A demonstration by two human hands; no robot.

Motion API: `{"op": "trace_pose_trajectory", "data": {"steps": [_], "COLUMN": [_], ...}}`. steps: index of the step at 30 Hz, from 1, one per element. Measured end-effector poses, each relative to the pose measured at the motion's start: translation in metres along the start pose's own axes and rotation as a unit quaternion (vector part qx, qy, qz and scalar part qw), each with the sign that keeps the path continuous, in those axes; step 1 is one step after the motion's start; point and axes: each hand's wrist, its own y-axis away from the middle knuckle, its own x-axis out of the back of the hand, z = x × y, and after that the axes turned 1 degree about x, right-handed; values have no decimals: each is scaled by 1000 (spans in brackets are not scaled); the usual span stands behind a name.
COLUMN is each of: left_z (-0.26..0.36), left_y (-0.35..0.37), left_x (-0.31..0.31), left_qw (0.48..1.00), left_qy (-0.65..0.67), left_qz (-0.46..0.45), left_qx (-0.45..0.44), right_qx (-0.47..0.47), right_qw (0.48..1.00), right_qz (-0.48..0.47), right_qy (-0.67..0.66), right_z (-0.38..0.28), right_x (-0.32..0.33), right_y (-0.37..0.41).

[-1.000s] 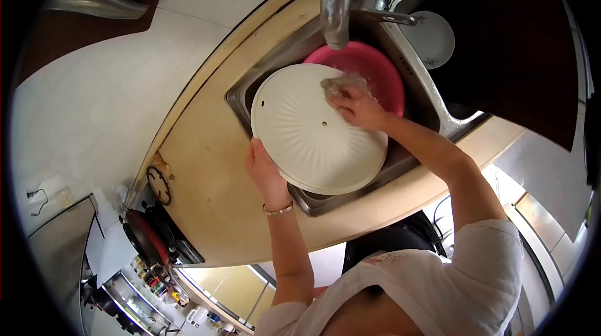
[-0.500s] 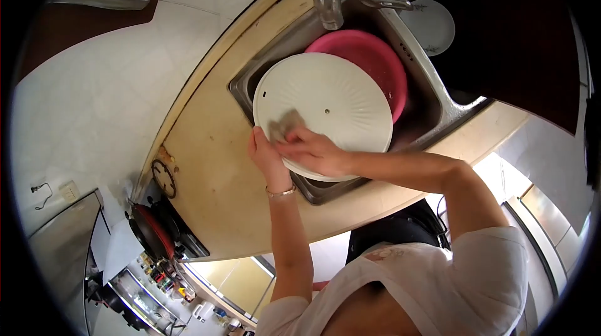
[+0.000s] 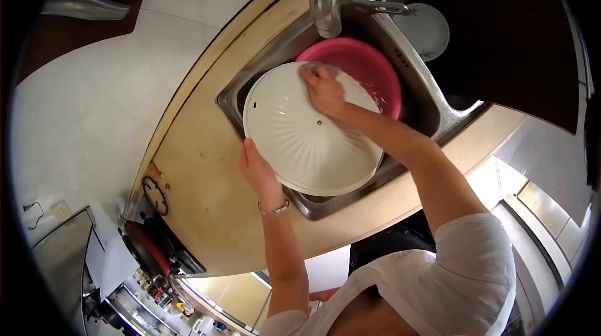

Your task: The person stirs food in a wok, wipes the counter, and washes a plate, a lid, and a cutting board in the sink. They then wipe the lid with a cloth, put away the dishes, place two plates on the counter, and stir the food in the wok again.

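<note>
A large round white lid (image 3: 294, 142) with ridges and a small centre hole lies tilted over the sink, partly over a pink basin (image 3: 375, 79). My left hand (image 3: 260, 173) grips the lid's lower left edge, fingers closed on the rim. My right hand (image 3: 325, 92) presses on the lid's upper part, near its far edge, with a greyish cloth (image 3: 329, 69) that shows only faintly under and beyond the fingers.
The metal sink (image 3: 233, 99) has a faucet (image 3: 325, 4) above it. A white plate (image 3: 426, 32) sits in the second basin at the right. A black ring (image 3: 155, 195) lies on the counter (image 3: 194, 211), with pans (image 3: 145, 245) at lower left.
My right hand has moved with the cloth from the lid's lower left to its far upper edge. The lid is tilted differently, and my left hand still holds its edge.
</note>
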Motion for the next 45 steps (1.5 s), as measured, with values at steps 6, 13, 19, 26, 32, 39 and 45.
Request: {"op": "trace_pose_trajectory", "data": {"steps": [6,13,19,26,32,39,45], "left_z": [-3,-6,1,0,-6,-3,27], "left_y": [-5,-9,-4,-7,-10,-3,-7], "left_x": [0,0,2,1,7,-6,-19], "left_qw": [1000,997,996,999,1000,999,986], "left_qy": [24,80,-41,26,17,48,115], "left_qz": [10,-7,-59,-6,-23,-24,-101], "left_qx": [3,16,-52,29,-2,8,67], "right_qx": [119,170,119,-27,71,126,242], "right_qw": [966,901,931,993,992,929,934], "right_qz": [-62,-311,-331,-63,-17,-242,-256], "right_qy": [-222,-250,99,91,-105,-250,-55], "right_z": [-92,-68,57,29,-55,-108,-101], "right_x": [3,105,106,29,-11,46,148], "right_y": [26,118,95,2,-12,56,98]}}
